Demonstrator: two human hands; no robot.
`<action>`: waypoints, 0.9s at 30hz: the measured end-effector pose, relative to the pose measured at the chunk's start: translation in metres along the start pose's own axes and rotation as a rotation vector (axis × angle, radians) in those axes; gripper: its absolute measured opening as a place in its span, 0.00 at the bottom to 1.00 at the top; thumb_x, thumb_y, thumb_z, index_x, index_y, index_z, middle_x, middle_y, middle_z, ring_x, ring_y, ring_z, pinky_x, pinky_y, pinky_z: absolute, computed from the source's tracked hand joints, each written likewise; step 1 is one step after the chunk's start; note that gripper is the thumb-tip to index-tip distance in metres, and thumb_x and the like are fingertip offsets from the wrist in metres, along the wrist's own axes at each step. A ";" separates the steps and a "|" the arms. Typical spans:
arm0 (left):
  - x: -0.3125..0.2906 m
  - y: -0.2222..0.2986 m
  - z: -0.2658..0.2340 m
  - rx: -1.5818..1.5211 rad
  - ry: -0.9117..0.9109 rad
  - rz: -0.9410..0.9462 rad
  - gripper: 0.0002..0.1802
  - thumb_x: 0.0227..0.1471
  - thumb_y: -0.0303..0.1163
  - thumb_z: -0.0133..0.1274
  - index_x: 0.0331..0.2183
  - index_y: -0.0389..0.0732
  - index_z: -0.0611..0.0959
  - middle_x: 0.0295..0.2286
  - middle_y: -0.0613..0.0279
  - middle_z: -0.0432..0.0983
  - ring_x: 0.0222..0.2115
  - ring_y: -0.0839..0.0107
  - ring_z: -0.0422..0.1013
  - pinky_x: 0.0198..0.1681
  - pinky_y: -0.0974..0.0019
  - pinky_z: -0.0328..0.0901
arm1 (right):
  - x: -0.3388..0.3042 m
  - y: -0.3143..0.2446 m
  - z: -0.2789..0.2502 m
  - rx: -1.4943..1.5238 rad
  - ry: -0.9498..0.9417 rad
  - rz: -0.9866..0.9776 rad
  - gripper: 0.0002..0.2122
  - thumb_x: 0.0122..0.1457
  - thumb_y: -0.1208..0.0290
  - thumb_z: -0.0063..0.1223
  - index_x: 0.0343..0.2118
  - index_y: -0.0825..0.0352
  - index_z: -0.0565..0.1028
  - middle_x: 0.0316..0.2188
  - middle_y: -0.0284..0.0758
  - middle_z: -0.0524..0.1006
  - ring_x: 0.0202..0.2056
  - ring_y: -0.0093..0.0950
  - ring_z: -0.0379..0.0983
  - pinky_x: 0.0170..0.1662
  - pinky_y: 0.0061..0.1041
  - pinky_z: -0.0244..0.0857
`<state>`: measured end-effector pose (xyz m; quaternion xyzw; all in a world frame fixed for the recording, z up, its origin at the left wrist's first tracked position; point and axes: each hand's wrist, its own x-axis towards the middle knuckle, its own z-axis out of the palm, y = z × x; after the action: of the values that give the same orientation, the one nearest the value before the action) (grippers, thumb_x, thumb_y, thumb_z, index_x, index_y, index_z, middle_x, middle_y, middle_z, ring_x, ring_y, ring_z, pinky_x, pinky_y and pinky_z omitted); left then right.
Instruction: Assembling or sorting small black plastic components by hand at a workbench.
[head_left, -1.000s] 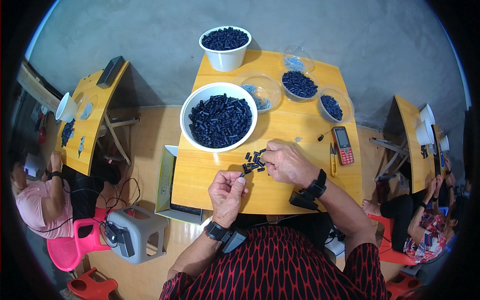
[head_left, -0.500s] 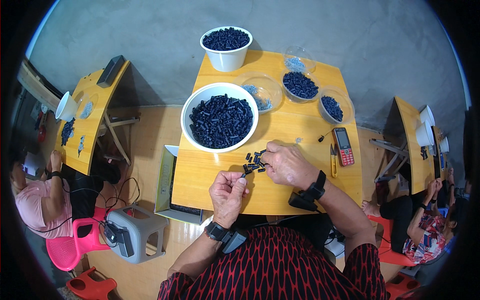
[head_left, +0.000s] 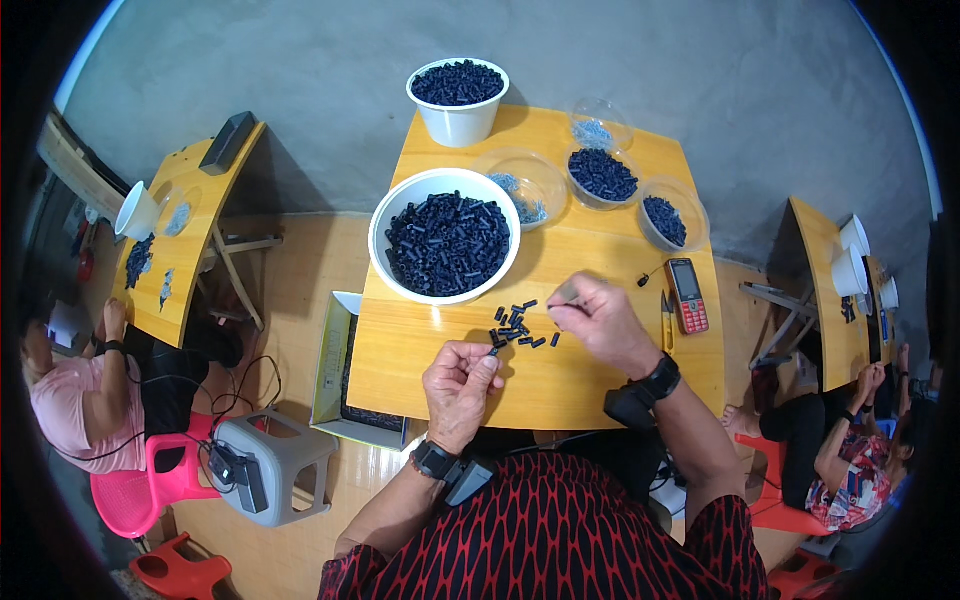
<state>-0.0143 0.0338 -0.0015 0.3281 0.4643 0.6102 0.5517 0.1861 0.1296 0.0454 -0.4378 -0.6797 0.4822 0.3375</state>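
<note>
My left hand (head_left: 460, 388) is closed near the table's front edge, pinching a small black tubular piece (head_left: 494, 351) between thumb and forefinger. Right beyond its fingertips, several loose black tubular pieces (head_left: 515, 325) lie scattered on the wooden table (head_left: 420, 365). To their right my right hand (head_left: 608, 325) hovers above the tabletop, thumb and fingers pressed together. Whatever sits in that pinch, if anything, is too small to make out. A large white bowl (head_left: 376, 240) heaped with the same black pieces stands beyond my left hand.
A white bucket (head_left: 458, 128) and clear tubs (head_left: 600, 202) hold more black pieces; a clear dish (head_left: 550, 185) holds small metal parts. A red keypad phone (head_left: 688, 295) and a yellow-handled cutter (head_left: 667, 325) lie at right. Co-workers sit at side tables beside a grey stool (head_left: 275, 465).
My right hand has lifted off the loose black pieces and moved right. It now covers the spot where small metal pins lay. My left hand keeps its pinch nearly in place.
</note>
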 end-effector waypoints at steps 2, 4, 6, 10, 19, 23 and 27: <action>0.000 0.001 0.000 0.002 -0.012 0.006 0.05 0.56 0.21 0.54 0.37 0.34 0.76 0.27 0.64 0.76 0.22 0.80 0.71 0.26 0.77 0.68 | -0.007 -0.002 -0.011 0.082 0.022 0.050 0.02 0.58 0.78 0.55 0.33 0.71 0.75 0.29 0.31 0.76 0.27 0.19 0.73 0.30 0.19 0.68; 0.000 0.000 0.000 0.005 -0.030 0.009 0.06 0.56 0.22 0.54 0.37 0.34 0.77 0.26 0.64 0.76 0.23 0.80 0.72 0.26 0.77 0.68 | -0.014 -0.002 -0.014 0.164 0.051 0.102 0.04 0.60 0.78 0.54 0.35 0.72 0.75 0.30 0.31 0.77 0.28 0.17 0.74 0.32 0.17 0.69; -0.001 -0.001 0.000 0.062 -0.062 -0.021 0.05 0.57 0.22 0.54 0.37 0.34 0.77 0.27 0.64 0.77 0.23 0.80 0.72 0.26 0.77 0.68 | -0.025 -0.002 -0.011 0.270 0.066 0.117 0.05 0.60 0.78 0.53 0.38 0.72 0.75 0.30 0.33 0.78 0.28 0.19 0.75 0.31 0.18 0.70; -0.006 0.000 0.009 0.016 -0.133 -0.044 0.06 0.57 0.24 0.54 0.38 0.34 0.77 0.28 0.61 0.78 0.24 0.78 0.74 0.27 0.75 0.69 | -0.040 0.005 0.000 0.355 0.019 0.087 0.07 0.61 0.78 0.52 0.40 0.73 0.75 0.31 0.35 0.78 0.29 0.20 0.76 0.31 0.18 0.70; -0.007 -0.013 0.021 -0.137 -0.275 -0.153 0.05 0.57 0.24 0.54 0.37 0.36 0.76 0.30 0.58 0.79 0.25 0.77 0.74 0.27 0.75 0.69 | -0.052 0.012 0.030 0.489 0.051 0.058 0.05 0.61 0.78 0.52 0.38 0.71 0.76 0.30 0.31 0.78 0.31 0.17 0.75 0.34 0.17 0.69; -0.007 -0.014 0.021 -0.138 -0.264 -0.163 0.05 0.58 0.25 0.54 0.36 0.35 0.76 0.30 0.59 0.79 0.24 0.78 0.73 0.27 0.76 0.68 | -0.054 0.010 0.039 0.431 0.112 0.012 0.05 0.61 0.77 0.53 0.38 0.71 0.76 0.30 0.29 0.78 0.31 0.15 0.73 0.34 0.16 0.68; -0.006 -0.016 0.021 -0.127 -0.236 -0.152 0.05 0.57 0.24 0.54 0.36 0.36 0.75 0.30 0.60 0.78 0.23 0.79 0.71 0.26 0.77 0.67 | -0.053 0.013 0.045 0.367 0.145 -0.008 0.05 0.61 0.77 0.54 0.38 0.71 0.77 0.30 0.30 0.78 0.30 0.14 0.72 0.33 0.16 0.68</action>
<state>0.0122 0.0316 -0.0079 0.3259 0.3800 0.5521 0.6668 0.1705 0.0670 0.0172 -0.3997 -0.5562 0.5639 0.4614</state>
